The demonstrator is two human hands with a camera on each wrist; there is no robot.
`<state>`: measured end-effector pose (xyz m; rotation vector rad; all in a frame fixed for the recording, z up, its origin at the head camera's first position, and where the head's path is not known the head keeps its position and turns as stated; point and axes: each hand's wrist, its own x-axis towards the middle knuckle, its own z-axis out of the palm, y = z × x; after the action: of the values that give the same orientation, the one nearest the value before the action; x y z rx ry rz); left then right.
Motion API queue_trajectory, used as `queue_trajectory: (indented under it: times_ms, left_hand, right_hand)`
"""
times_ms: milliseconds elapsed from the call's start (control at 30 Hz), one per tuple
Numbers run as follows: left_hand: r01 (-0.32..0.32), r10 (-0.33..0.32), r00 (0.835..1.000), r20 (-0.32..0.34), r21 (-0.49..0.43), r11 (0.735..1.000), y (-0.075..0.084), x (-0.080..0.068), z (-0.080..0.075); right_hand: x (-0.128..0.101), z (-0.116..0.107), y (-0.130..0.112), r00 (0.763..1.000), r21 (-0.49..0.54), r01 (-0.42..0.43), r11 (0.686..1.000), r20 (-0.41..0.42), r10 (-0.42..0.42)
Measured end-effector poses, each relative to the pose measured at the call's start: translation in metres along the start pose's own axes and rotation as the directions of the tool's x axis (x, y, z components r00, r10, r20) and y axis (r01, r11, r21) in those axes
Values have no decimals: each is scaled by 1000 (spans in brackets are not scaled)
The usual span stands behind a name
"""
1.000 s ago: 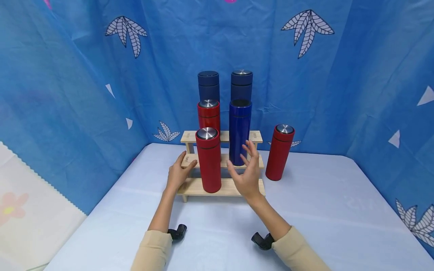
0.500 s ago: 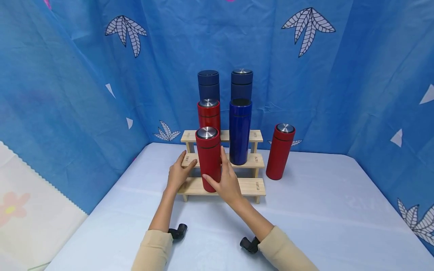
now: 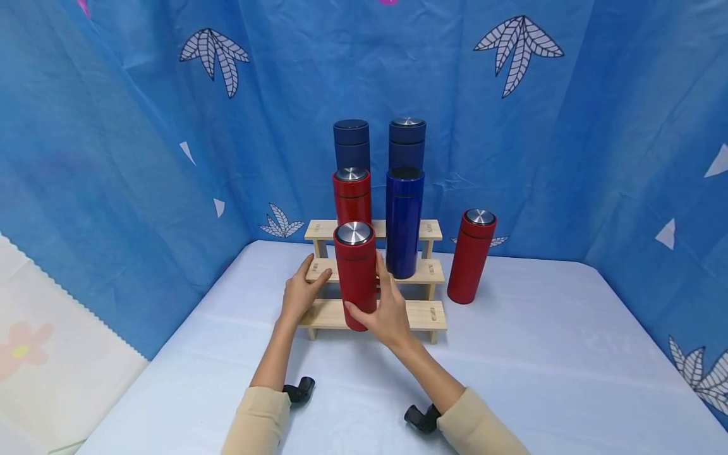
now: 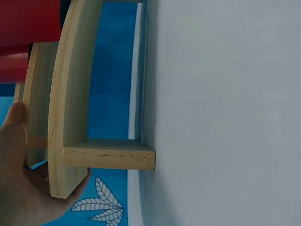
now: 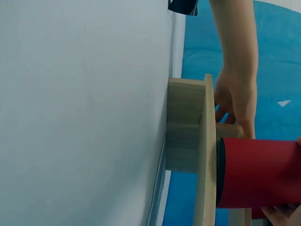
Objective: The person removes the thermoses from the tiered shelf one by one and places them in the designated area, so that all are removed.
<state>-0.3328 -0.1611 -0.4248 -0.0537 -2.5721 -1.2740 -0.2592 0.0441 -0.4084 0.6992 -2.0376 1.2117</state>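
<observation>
In the head view my right hand holds a matte red thermos bottle with a silver lid, thumb in front and fingers along its right side. The bottle stands upright, its base right at the lowest shelf of a three-step wooden rack. In the right wrist view the bottle's dark base is close against that shelf. My left hand grips the rack's left end, thumb by the middle shelf's front edge. Fingers of the left hand show behind the shelf end in the left wrist view.
A glossy red bottle and a glossy blue bottle stand on the middle shelf. Two dark blue bottles rise behind them. Another red bottle stands on the white-covered table, right of the rack. Blue curtain encloses the back.
My right hand has come left from beside the blue bottle and taken hold of the front red thermos bottle, which has shifted slightly right and toward me. The left hand stays at the rack.
</observation>
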Motion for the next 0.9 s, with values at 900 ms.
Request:
queue_trajectory:
  times_ms: [900]
  left_hand:
    - [-25, 24, 1000, -10, -20, 999, -1, -1, 0]
  right_hand:
    - [48, -176, -4, 824, -229, 50, 972, -540, -169]
